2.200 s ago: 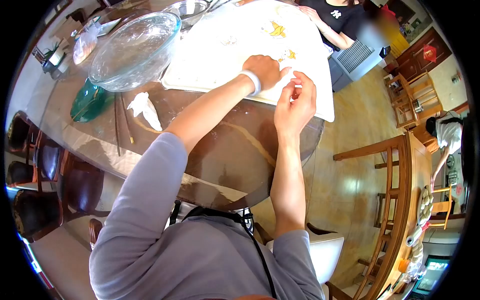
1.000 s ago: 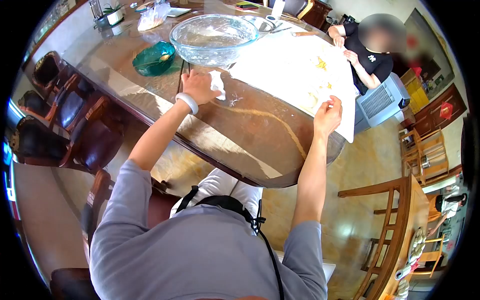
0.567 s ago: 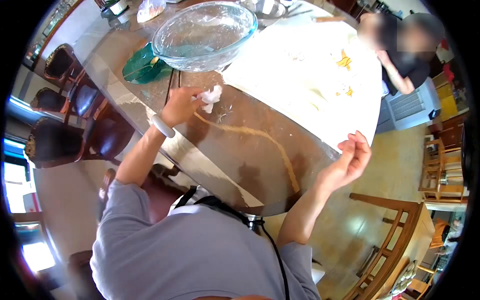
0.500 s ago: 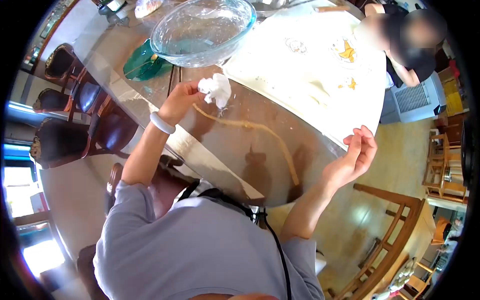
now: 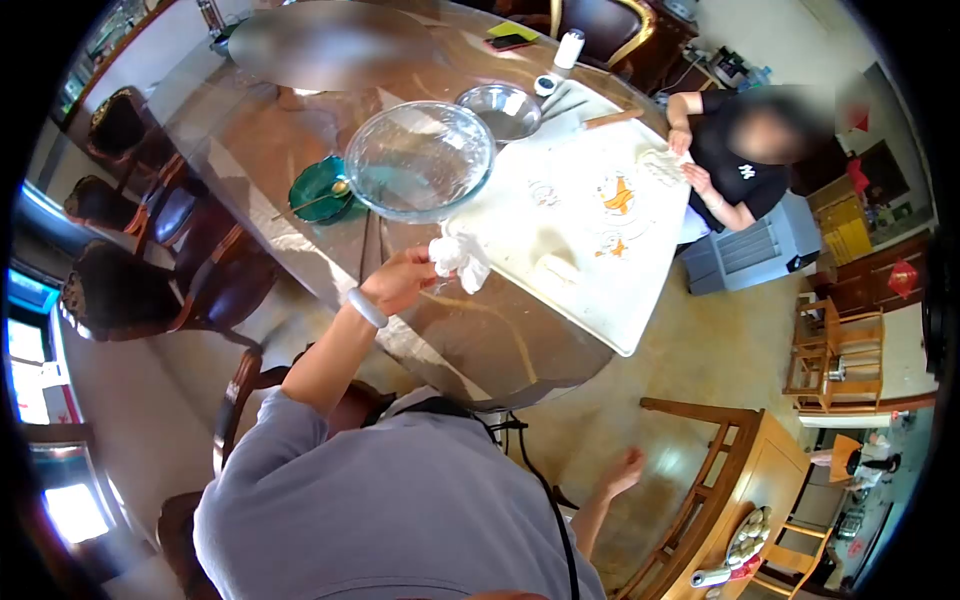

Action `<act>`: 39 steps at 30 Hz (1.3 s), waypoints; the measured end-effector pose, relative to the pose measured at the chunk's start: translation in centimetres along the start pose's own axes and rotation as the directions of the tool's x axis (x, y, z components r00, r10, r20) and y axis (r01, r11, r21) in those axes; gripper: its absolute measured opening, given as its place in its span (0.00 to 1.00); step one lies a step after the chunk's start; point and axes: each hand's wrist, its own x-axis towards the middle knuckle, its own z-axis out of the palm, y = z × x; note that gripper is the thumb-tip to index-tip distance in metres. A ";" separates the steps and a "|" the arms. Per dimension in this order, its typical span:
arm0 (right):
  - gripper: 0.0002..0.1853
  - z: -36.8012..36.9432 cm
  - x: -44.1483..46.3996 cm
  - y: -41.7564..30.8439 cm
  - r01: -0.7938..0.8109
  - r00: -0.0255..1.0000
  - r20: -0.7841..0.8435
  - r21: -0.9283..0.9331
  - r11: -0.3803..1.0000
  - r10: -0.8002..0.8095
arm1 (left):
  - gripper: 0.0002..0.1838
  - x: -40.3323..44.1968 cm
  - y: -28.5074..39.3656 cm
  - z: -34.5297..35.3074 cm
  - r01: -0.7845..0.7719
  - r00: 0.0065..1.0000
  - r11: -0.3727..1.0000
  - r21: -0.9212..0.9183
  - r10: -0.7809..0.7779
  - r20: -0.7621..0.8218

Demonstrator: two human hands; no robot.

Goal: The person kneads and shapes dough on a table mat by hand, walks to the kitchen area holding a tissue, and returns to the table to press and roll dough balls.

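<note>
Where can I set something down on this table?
Between the white mat and the near edge, right of the left hand, the table looks mostly bare. It's crowded around the glass bowl, green bowl and steel bowl.

Holds left arm (image 5: 325,365) stretched forward, pinching with fingertips of left hand (image 5: 398,282). Holds right hand (image 5: 624,472) low, out to the side, well apart from left; cannot resolve finger pose.

A plain grey-lavender shirt (image 5: 380,510), its loose left sleeve (image 5: 285,435) ending near the elbow; a smooth, pale bangle (image 5: 367,307) above the left hand (image 5: 398,281); a black cord (image 5: 563,520) down the right side.
</note>
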 end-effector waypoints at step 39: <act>0.12 -4.5 29.2 22.0 -0.404 0.915 0.234 0.507 0.761 0.329 | 0.20 29.9 -25.2 45.1 0.376 0.855 0.926 -0.018 -0.340 0.393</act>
